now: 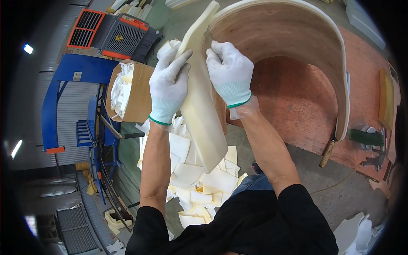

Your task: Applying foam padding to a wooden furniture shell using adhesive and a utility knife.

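A long cream foam strip (202, 114) hangs along the near left edge of a curved wooden shell (280, 25), whose top rim is lined with pale foam. My left hand (170, 80), in a white glove, pinches the strip's left edge between thumb and fingers. On the strip's other side, my gloved right hand (229, 63) is closed with its fingertips by the shell's edge. A thin greyish sliver shows just above those fingertips; what exactly they grip is hidden. The shell stands on a reddish board table (293, 93).
Foam offcuts (199, 182) lie heaped on the floor below my hands. A cardboard box (140, 93) of white scraps stands left, beside a blue metal frame (51, 106). A wooden-handled tool (327, 153) and a spray gun (376, 159) rest at the table's right side.
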The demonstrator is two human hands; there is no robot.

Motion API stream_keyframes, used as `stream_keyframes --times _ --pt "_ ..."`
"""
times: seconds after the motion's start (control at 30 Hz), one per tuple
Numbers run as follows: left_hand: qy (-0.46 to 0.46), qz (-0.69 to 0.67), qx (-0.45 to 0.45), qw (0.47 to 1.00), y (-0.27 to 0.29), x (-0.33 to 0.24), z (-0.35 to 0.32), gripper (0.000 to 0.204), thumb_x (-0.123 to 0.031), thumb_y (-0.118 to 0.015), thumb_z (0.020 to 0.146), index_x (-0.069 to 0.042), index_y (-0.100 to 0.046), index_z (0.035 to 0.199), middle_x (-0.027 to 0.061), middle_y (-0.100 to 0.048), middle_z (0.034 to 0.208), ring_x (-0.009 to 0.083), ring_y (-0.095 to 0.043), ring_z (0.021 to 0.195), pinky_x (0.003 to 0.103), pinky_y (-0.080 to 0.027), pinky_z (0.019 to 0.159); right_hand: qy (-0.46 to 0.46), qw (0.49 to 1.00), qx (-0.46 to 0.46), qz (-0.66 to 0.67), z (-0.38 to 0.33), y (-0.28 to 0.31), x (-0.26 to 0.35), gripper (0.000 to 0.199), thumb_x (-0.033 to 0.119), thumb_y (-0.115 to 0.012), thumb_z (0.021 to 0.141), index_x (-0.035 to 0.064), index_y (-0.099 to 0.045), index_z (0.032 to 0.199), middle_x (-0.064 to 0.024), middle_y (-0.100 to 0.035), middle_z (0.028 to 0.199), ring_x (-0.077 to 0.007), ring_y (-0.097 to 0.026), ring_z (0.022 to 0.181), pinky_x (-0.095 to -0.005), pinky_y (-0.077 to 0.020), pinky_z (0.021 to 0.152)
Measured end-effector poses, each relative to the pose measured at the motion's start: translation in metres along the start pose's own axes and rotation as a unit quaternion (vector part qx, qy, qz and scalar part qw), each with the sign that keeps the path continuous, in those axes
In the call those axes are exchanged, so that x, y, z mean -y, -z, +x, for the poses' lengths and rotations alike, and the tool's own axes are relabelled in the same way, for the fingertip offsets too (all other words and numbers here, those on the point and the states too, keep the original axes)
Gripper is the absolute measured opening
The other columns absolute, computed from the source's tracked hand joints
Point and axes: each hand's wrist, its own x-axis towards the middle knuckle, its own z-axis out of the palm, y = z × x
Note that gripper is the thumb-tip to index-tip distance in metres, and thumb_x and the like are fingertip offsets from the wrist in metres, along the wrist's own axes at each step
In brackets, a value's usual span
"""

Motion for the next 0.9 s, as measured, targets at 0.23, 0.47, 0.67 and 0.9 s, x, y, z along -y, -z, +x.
stream_keyframes --times 0.23,0.47,0.67,0.9 --pt "0.005 -0.004 0.029 1.0 0.004 -0.003 0.0 0.032 0.003 -0.065 0.088 -0.005 -0.071 0.118 0.0143 -0.063 0.128 0.0243 -0.065 0.113 0.031 -0.053 0.094 -0.017 0.999 0.002 0.038 -0.012 0.002 -0.002 0.009 0.008 -0.072 0.084 0.0039 -0.066 0.09 -0.0162 -0.069 0.082 -0.0336 -0.068 0.075 -0.0385 -0.0557 0.066" --pt "-0.021 -0.001 -0.001 1.0 -0.004 0.003 0.001 0.033 0.001 -0.068 0.084 -0.009 -0.073 0.115 0.0186 -0.066 0.121 0.0311 -0.068 0.105 0.034 -0.055 0.087 -0.019 1.0 0.023 0.003 0.014 -0.01 -0.007 0.01 0.01 -0.069 0.085 0.0049 -0.067 0.093 -0.0156 -0.069 0.085 -0.0341 -0.068 0.079 -0.0417 -0.0554 0.069" --pt "-0.024 -0.011 -0.01 1.0 0.001 0.006 0.001 0.033 0.002 -0.068 0.084 -0.009 -0.074 0.114 0.018 -0.066 0.122 0.0301 -0.068 0.105 0.034 -0.055 0.087 0.015 0.999 0.034 -0.001 -0.01 0.0 -0.007 0.011 0.006 -0.073 0.084 0.0006 -0.068 0.093 -0.0176 -0.069 0.083 -0.0284 -0.071 0.075 -0.0336 -0.0559 0.067" --pt "-0.01 0.003 0.025 1.0 0.001 0.007 0.0 0.032 0.005 -0.066 0.087 -0.004 -0.071 0.117 0.0145 -0.064 0.127 0.0243 -0.065 0.113 0.032 -0.053 0.094 0.029 0.999 0.032 -0.004 0.0 -0.006 -0.013 0.012 0.009 -0.068 0.085 0.0053 -0.067 0.096 -0.0142 -0.07 0.085 -0.0339 -0.068 0.079 -0.0411 -0.0555 0.07"
